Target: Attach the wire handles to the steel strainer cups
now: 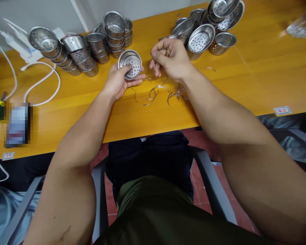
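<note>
My left hand point(118, 81) grips a small perforated steel cup point(130, 63), tilted so its holed bottom faces me, thumb inside the rim. My right hand point(169, 58) is just to its right, fingers curled in a pinch on a thin wire handle point(153, 66) that shows only in part. Below both hands a loose heap of curved wire handles point(156, 93) lies on the yellow wooden table point(257, 78).
Stacks of the same perforated cups point(86, 47) stand at the back left. Another pile of cups point(209, 25) sits at the back right. White cables point(40, 81) loop at the left. A blurred box point(17, 124) lies near the front left edge.
</note>
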### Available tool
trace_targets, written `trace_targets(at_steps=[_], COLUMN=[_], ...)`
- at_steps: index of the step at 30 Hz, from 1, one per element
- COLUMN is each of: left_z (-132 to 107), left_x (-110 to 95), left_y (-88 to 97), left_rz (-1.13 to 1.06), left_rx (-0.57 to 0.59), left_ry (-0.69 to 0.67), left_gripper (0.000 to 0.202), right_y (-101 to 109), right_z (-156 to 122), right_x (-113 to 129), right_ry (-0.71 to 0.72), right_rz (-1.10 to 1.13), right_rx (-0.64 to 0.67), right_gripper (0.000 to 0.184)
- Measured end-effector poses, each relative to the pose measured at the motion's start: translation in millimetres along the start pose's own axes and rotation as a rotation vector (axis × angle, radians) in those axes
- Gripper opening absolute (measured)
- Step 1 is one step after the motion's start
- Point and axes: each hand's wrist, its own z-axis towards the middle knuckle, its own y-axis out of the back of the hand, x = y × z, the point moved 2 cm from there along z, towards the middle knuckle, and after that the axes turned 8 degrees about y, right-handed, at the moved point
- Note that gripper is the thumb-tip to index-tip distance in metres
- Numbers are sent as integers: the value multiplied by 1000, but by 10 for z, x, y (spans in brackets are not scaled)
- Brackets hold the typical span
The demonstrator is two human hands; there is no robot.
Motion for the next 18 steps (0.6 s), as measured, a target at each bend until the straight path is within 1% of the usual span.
trace_targets(at_steps=[1,3,5,6,8,10,11,13,16,18], left_z=[-29,-88,-128,-138,-145,-154,-163,-186,-168,-87], left_x=[-15,-52,-85,-96,-101,-97,-95,-90,-60,-8], left_y=[-10,-25,-31,-32,-36,-48,-59,-87,-116,-107], left_rz=[17,46,51,45,31,25,25,27,37,72], left_rx=[-12,-31,-22,-8,28,46,52,68,119,146], left_ry=[16,26,7,-7,-22,-32,-38,-64,-151,-228], left_gripper=[41,54,65,66,58,50,49,55,68,73], right_y=[5,11,10,7,3,4,9,28,69,101], right_z=[-3,-11,-17,-17,-12,-7,-7,-10,-6,19], right_x=[0,-2,-9,-15,-28,-35,-35,-28,-16,-26], right_ry=[-2,-1,3,3,7,28,45,100,185,211], right_rz=[-18,-44,-44,-36,-19,-2,3,6,-6,-19], right_rx=[-2,-4,-3,1,17,38,47,52,39,30], right_gripper=[42,32,29,30,36,36,34,30,21,27])
